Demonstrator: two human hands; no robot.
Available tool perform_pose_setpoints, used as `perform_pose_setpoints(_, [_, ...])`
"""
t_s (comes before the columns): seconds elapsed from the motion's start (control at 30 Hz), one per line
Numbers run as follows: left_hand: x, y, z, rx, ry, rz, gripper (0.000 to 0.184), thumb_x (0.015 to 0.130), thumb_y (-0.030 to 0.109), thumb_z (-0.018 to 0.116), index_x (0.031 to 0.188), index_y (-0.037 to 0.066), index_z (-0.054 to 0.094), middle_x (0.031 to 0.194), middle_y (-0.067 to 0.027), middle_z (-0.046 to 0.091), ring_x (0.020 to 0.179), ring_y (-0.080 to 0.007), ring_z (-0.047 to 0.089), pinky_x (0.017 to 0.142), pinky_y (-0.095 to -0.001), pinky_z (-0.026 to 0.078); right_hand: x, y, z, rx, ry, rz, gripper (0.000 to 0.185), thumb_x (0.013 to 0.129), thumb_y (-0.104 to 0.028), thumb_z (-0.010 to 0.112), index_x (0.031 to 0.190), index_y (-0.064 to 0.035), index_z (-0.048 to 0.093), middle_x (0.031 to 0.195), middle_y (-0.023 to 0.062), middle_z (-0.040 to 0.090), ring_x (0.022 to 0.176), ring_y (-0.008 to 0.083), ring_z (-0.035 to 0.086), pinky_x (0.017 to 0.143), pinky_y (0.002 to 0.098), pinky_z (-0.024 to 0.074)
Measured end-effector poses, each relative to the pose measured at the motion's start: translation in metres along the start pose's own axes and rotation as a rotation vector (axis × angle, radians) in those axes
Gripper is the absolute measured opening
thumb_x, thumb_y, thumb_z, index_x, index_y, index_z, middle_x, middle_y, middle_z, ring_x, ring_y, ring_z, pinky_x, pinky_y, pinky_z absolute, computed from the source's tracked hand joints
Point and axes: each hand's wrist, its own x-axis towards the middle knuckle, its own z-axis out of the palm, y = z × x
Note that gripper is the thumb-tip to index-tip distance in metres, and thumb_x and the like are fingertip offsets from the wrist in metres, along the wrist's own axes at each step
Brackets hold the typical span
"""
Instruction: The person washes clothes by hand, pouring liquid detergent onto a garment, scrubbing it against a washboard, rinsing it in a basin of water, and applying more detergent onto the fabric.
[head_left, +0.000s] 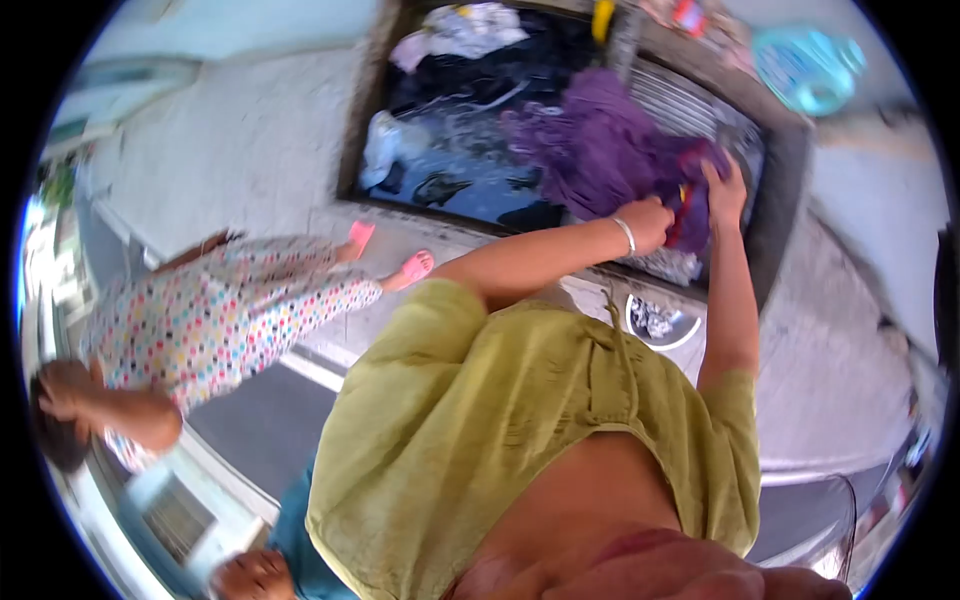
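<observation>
A wet purple cloth (610,140) hangs over the divider of a stone wash sink (795,190), part of it reaching into the dark water on the left. My left hand (645,226), with a bangle at the wrist, is closed on the cloth's lower edge. On the cloth's right edge, near a red and yellow band, my right hand (726,190) grips the fabric. Beneath the cloth shows the ridged washboard (672,100) of the right compartment. Dark clothes (500,70) and a pale cloth (470,32) lie in the left compartment.
A teal plastic container (808,70) is beyond the sink's right corner. Below the sink's near edge is a white bucket (662,322) with cloth inside. One person in a dotted outfit (230,310) is at the left; another person's head (255,577) shows at the lower left.
</observation>
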Motion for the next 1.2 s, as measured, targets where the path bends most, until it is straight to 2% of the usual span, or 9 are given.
perform_pose_setpoints(0.13, [0.011, 0.047, -0.032, -0.210, 0.210, 0.199, 0.039, 0.075, 0.007, 0.050, 0.113, 0.001, 0.054, 0.098, -0.0230, 0.056, 0.096, -0.0368, 0.053, 0.086, -0.0402, 0.043, 0.053, -0.070, -0.019, 0.178, -0.048, -0.070, 0.052, 0.080, -0.006, 0.064, 0.128, -0.0006, 0.045, 0.118, 0.0136, 0.056, 0.109, 0.0194, 0.053, 0.092, 0.0279, 0.0420])
perform_pose_setpoints(0.27, [0.050, 0.016, 0.001, -0.323, 0.134, 0.198, 0.042, 0.077, 0.008, 0.049, 0.118, 0.000, 0.050, 0.103, -0.0249, 0.055, 0.101, -0.0374, 0.051, 0.090, -0.0391, 0.041, 0.076, -0.046, -0.027, 0.177, -0.052, 0.103, 0.059, 0.084, -0.024, 0.062, 0.132, -0.0009, 0.038, 0.119, 0.0113, 0.054, 0.103, 0.0184, 0.054, 0.084, 0.0262, 0.0444])
perform_pose_setpoints(0.37, [0.040, -0.015, 0.006, 0.010, -0.205, -0.038, 0.053, 0.081, 0.013, 0.050, 0.131, 0.002, 0.038, 0.118, -0.0262, 0.048, 0.118, -0.0402, 0.041, 0.099, -0.0382, 0.035, 0.037, 0.013, -0.033, -0.242, 0.020, 0.401, 0.058, 0.081, -0.030, 0.063, 0.129, -0.0036, 0.044, 0.098, 0.0068, 0.062, 0.073, 0.0165, 0.059, 0.052, 0.0283, 0.0460])
perform_pose_setpoints(0.43, [0.025, -0.031, -0.017, 0.013, -0.369, -0.033, 0.057, 0.082, 0.015, 0.051, 0.134, 0.003, 0.033, 0.125, -0.0256, 0.044, 0.124, -0.0408, 0.035, 0.102, -0.0378, 0.033, 0.010, 0.043, -0.040, -0.408, -0.129, 0.635, 0.052, 0.079, -0.026, 0.064, 0.123, -0.0016, 0.050, 0.090, 0.0077, 0.064, 0.068, 0.0180, 0.060, 0.048, 0.0306, 0.0466])
perform_pose_setpoints(0.5, [0.013, -0.047, -0.017, 0.479, -0.296, -0.123, 0.061, 0.083, 0.019, 0.053, 0.138, 0.005, 0.028, 0.134, -0.0232, 0.035, 0.129, -0.0417, 0.027, 0.104, -0.0399, 0.030, -0.010, 0.074, -0.038, -0.315, -0.049, 0.533, 0.051, 0.078, -0.024, 0.065, 0.121, -0.0002, 0.051, 0.091, 0.0088, 0.065, 0.067, 0.0191, 0.061, 0.047, 0.0313, 0.0474])
perform_pose_setpoints(0.67, [0.010, -0.033, -0.019, 0.530, -0.399, -0.099, 0.064, 0.084, 0.020, 0.055, 0.139, 0.010, 0.027, 0.139, -0.0208, 0.029, 0.129, -0.0419, 0.026, 0.103, -0.0436, 0.031, -0.040, 0.061, -0.024, -0.338, 0.017, 0.472, 0.056, 0.073, -0.019, 0.071, 0.120, 0.0022, 0.051, 0.103, 0.0134, 0.064, 0.085, 0.0209, 0.063, 0.055, 0.0311, 0.0515])
perform_pose_setpoints(0.87, [0.009, -0.039, 0.020, 0.600, -0.221, -0.134, 0.071, 0.082, 0.023, 0.059, 0.141, 0.012, 0.022, 0.139, -0.0133, 0.032, 0.130, -0.0434, 0.025, 0.098, -0.0515, 0.028, -0.020, 0.080, -0.044, -0.053, -0.096, 0.187, 0.047, 0.072, -0.012, 0.074, 0.111, 0.0039, 0.053, 0.092, 0.0111, 0.064, 0.080, 0.0150, 0.060, 0.064, 0.0250, 0.0484])
perform_pose_setpoints(1.03, [0.025, -0.030, 0.024, 0.647, 0.009, -0.224, 0.050, 0.076, 0.018, 0.060, 0.123, 0.011, 0.045, 0.115, -0.0083, 0.053, 0.105, -0.0328, 0.049, 0.084, -0.0508, 0.035, 0.008, 0.031, -0.036, 0.007, -0.019, -0.005, 0.029, 0.075, -0.016, 0.073, 0.092, 0.0004, 0.055, 0.075, 0.0038, 0.060, 0.066, 0.0090, 0.054, 0.058, 0.0241, 0.0451])
perform_pose_setpoints(1.2, [0.030, -0.041, -0.014, 0.139, 0.430, -0.184, 0.032, 0.078, 0.019, 0.047, 0.102, 0.002, 0.057, 0.091, -0.0235, 0.061, 0.088, -0.0387, 0.059, 0.073, -0.0418, 0.046, 0.030, 0.051, -0.040, 0.264, -0.044, 0.425, 0.030, 0.079, -0.029, 0.069, 0.091, -0.0043, 0.056, 0.075, 0.0021, 0.059, 0.061, 0.0087, 0.052, 0.048, 0.0247, 0.0406])
